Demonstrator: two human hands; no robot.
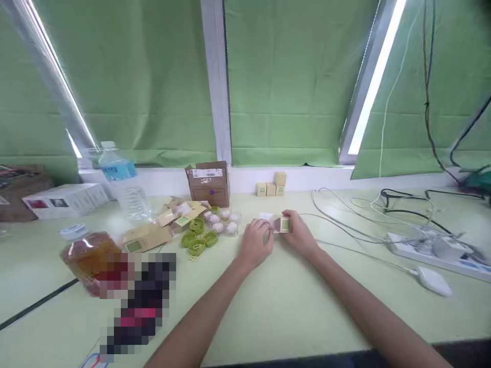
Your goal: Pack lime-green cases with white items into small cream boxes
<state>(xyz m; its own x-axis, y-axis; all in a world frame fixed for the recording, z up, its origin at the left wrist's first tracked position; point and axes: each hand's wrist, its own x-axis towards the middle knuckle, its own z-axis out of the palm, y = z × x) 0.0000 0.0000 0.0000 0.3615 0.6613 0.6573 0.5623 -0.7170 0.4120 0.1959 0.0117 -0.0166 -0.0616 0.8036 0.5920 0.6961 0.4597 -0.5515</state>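
Observation:
My right hand (298,233) grips a small cardboard box (285,225) with a green label, fingers wrapped round its far side. Close beside it, my left hand (258,240) has its fingers curled together near the box's open end. A bit of olive green shows between its thumb and fingers, too small to make out. White paper or a flap (266,216) sticks out just beyond the fingertips. To the left lie several green cases (197,246) with loops, and a clear tray (232,228) of white round pieces.
Small closed boxes (280,179) stand by the wall. Opened packaging (148,236), a brown carton (210,188), a water bottle (125,184) and a bottle of amber liquid (94,255) are on the left. Cables, a white adapter (433,281) and a power strip (406,248) lie right.

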